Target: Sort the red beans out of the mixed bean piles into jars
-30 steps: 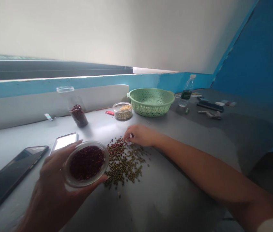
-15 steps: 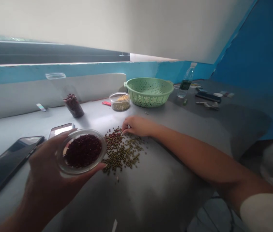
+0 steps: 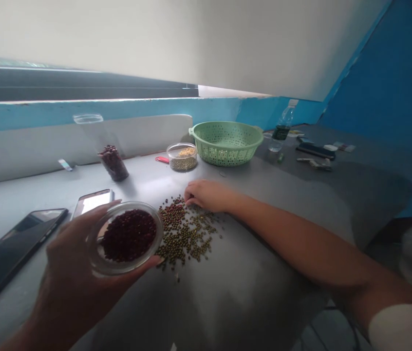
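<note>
- Lower left of the frame: the left hand [image 3: 76,256] is wrapped around a clear jar [image 3: 125,266], dark red beans [image 3: 130,235] inside.
- Centre: the mixed bean pile [image 3: 182,238] lies just right of the jar in the picture.
- At the pile's upper edge: the right hand [image 3: 209,195], fingers curled; whether they pinch a bean, I cannot tell.

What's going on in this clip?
The left hand holds a clear container, tilted so that the dark red beans inside show. The right hand is curled at the far edge of green and red beans spread on the table; whether it grips any is hidden. A green basket stands beyond.
</note>
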The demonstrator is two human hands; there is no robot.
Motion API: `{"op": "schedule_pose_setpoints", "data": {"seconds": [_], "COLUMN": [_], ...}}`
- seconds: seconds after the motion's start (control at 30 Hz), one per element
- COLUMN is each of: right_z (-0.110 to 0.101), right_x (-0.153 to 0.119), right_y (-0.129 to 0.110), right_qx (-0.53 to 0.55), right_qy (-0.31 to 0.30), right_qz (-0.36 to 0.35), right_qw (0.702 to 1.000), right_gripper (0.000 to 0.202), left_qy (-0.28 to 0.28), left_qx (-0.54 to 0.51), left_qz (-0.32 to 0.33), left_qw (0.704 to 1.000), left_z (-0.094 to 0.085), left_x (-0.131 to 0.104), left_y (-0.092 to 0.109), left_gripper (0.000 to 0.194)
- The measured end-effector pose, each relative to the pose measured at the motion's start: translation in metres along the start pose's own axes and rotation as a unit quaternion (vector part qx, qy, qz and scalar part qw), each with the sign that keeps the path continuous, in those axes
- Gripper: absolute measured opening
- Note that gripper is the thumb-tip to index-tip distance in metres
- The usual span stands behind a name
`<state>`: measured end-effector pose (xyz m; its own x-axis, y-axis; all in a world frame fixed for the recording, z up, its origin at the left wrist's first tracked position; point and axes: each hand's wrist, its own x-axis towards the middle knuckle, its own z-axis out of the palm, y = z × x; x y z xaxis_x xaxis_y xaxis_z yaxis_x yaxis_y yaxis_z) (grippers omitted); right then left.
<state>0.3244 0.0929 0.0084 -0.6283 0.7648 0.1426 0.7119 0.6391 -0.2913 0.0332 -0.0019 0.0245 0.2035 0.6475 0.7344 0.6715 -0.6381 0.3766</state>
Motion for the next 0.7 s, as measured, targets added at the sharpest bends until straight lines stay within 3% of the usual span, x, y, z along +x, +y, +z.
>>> {"op": "schedule_pose_setpoints", "data": {"seconds": [0.23, 0.37, 0.53, 0.7], "right_z": [-0.02, -0.02, -0.017, -0.024], "right_x": [-0.007, -0.01, -0.01, -0.013], "right_y": [-0.011, -0.014, -0.009, -0.001], "right_qx": [0.024, 0.043, 0.086, 0.117], "right_qy": [0.091, 0.084, 0.108, 0.104], "right_qz": [0.01, 0.019, 0.086, 0.109], "right_qw": [0.996, 0.995, 0.987, 0.982], "right_gripper": [0.012, 0.01, 0.007, 0.008], "left_qy": [-0.015, -0.024, -0.019, -0.003], "left_qx": [-0.002, -0.01, -0.015, 0.006], "left_qz": [-0.052, -0.049, -0.014, -0.044], "left_qw": [0.999, 0.998, 1.0, 0.999], "left_z": [0.005, 0.004, 0.001, 0.005], "left_x": [-0.009, -0.006, -0.001, -0.004], "left_y": [-0.009, -0.006, -0.002, -0.003], "left_gripper": [0.092, 0.089, 0.082, 0.082]}}
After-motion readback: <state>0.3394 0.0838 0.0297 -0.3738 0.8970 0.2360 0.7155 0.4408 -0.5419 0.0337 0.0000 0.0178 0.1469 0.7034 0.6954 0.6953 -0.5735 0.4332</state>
